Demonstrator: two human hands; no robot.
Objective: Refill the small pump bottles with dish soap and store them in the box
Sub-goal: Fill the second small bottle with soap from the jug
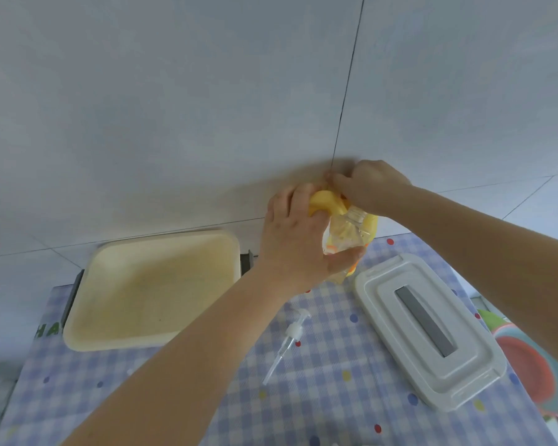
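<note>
Soap refill pouch (pixel 345 239): held above the far edge of the checked tablecloth (pixel 319 381), long axis roughly upright, yellow top end away from the camera. Left hand (pixel 293 239) is wrapped around the pouch body from the left side. Right hand (pixel 368 185) pinches at the yellow top, directly above and behind the left-hand grip; whether it is twisting a cap or tearing the seal cannot be resolved, as the fingers cover that area. Pump head (pixel 290 336) lies detached on the cloth, nearer the camera, tube pointing toward the person. White lid (pixel 432 333) rests to the right; cream tray (pixel 152 291) to the left. No small bottle is in view. Opening the pouch appears to be the current step.
</note>
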